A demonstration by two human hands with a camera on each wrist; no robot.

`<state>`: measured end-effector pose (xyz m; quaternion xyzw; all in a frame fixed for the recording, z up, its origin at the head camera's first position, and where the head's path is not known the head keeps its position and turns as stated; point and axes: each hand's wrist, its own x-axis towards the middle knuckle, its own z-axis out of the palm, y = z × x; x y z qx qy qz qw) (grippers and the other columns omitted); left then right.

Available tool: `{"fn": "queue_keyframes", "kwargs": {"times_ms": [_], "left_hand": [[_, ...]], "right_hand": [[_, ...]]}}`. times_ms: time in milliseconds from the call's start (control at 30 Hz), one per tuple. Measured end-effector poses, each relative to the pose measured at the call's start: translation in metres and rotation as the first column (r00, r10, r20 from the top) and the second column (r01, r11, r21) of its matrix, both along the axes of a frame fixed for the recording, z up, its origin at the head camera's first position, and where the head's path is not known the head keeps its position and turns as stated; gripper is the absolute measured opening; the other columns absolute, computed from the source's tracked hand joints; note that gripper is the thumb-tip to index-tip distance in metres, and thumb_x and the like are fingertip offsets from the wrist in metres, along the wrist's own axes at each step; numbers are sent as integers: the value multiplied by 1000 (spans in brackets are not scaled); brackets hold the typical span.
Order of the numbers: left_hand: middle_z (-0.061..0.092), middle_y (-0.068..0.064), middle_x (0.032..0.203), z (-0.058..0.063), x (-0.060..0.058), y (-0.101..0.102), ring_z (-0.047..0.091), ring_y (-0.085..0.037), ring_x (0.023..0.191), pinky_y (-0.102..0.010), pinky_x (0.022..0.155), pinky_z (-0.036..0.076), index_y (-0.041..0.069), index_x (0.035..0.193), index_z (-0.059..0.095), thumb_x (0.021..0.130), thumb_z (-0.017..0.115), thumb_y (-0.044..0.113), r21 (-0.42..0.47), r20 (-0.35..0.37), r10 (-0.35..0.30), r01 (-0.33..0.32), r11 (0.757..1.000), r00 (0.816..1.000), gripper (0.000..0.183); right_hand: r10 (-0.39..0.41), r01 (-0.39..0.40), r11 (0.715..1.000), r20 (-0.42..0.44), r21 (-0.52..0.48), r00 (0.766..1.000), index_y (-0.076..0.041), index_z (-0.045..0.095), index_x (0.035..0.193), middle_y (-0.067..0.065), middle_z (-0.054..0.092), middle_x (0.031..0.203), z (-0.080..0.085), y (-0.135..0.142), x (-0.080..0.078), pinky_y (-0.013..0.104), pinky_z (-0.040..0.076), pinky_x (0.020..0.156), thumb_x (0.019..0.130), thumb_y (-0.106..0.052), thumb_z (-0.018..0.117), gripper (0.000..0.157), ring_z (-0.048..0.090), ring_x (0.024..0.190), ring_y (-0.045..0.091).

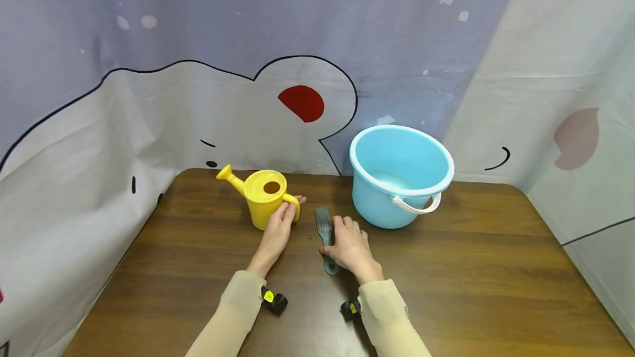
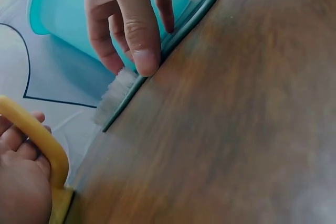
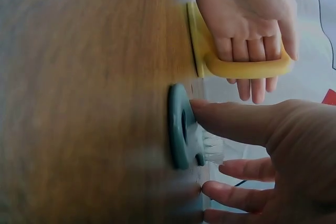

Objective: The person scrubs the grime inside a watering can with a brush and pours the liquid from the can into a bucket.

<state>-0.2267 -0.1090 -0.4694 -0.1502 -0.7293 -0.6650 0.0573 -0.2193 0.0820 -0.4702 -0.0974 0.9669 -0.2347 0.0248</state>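
Note:
A yellow watering can (image 1: 259,209) stands at the back left of the table, spout pointing left. My left hand (image 1: 279,231) is at its handle; the right wrist view shows the straight fingers (image 3: 256,51) passing through the handle loop (image 3: 244,70). Between the hands lies a grey-green brush (image 1: 324,233) with pale bristles facing up and a hole in its handle end. Over the brush reaches my right hand (image 1: 351,244), thumb (image 3: 231,119) at one side of it and spread fingers on the other. Part of the brush's middle is hidden by that hand in the left wrist view.
A light blue bucket (image 1: 382,203) with a white handle (image 1: 419,209) stands behind and to the right of my right hand. The wooden table (image 1: 476,291) ends at a patterned curtain (image 1: 198,114) at the back. Each wrist wears a small black camera.

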Motion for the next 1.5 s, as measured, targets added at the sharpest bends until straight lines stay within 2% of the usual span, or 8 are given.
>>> {"fn": "queue_keyframes", "kwargs": {"times_ms": [233, 467, 767, 933, 1000, 1233, 1367, 1500], "left_hand": [[54, -24, 134, 0, -4, 7, 44, -31, 132, -39, 110, 29, -11, 132, 48, 108, 32, 13, 53, 14, 36, -36, 998, 999, 38], [56, -25, 131, 4, -4, 10, 47, -32, 130, -40, 109, 31, -12, 130, 50, 108, 33, 14, 40, 8, 66, -66, 997, 998, 38], [58, -29, 124, 5, -4, 11, 48, -34, 127, -44, 108, 31, -13, 124, 52, 108, 33, 14, 43, 27, 77, -78, 996, 997, 37], [60, -31, 119, 5, -3, 11, 49, -35, 124, -44, 106, 33, -11, 120, 55, 108, 33, 14, 42, 38, 92, -93, 995, 995, 35], [61, -30, 117, 2, -5, 11, 50, -35, 122, -44, 105, 34, -11, 119, 55, 108, 33, 14, 38, 44, 97, -99, 994, 994, 35], [65, -25, 107, -29, -18, 7, 55, -34, 112, -41, 99, 37, -10, 115, 57, 108, 34, 20, 68, 40, 145, -148, 987, 989, 39], [66, -20, 98, -31, -15, 7, 56, -29, 104, -34, 92, 39, -7, 110, 60, 108, 35, 24, 59, 39, 174, -177, 983, 984, 39], [65, -19, 92, -30, -11, 7, 58, -27, 97, -33, 89, 40, -5, 106, 61, 108, 35, 27, 61, 27, 176, -178, 982, 984, 41]], "right_hand": [[-38, 38, 998, 16, 48, 999, -6, 60, 113, 11, 54, 107, 2, 3, 1, 54, 38, 88, 76, -36, 84, 53, 47, 108, 33], [-80, 75, 994, 61, 81, 995, -12, 62, 90, 6, 52, 91, 5, 8, -1, 55, 38, 83, 81, -34, 80, 30, 46, 100, 31], [-85, 72, 993, 138, 96, 987, -13, 56, 75, 5, 51, 84, 7, 10, -1, 57, 42, 79, 87, -33, 74, 29, 49, 97, 31], [-49, 36, 995, 144, 92, 988, -14, 55, 74, 5, 51, 83, 7, 14, -2, 53, 43, 76, 89, -35, 71, 30, 51, 92, 30], [-29, 18, 997, 142, 77, 989, -14, 54, 73, 3, 52, 79, 7, 17, -2, 50, 43, 71, 89, -35, 71, 31, 51, 86, 27], [20, -11, 998, 142, -58, 990, -14, 49, 78, 1, 51, 67, 12, 23, -2, 37, 39, 58, 93, -26, 66, 26, 51, 64, 18], [47, -6, 975, 180, -222, 983, -11, 48, 84, 4, 55, 64, 15, 27, -2, 33, 44, 50, 99, -20, 57, 20, 54, 47, 18], [42, 22, 943, 184, -332, 982, -9, 48, 89, 5, 51, 65, 14, 31, -5, 34, 44, 44, 102, -24, 52, 20, 49, 40, 19]]}}
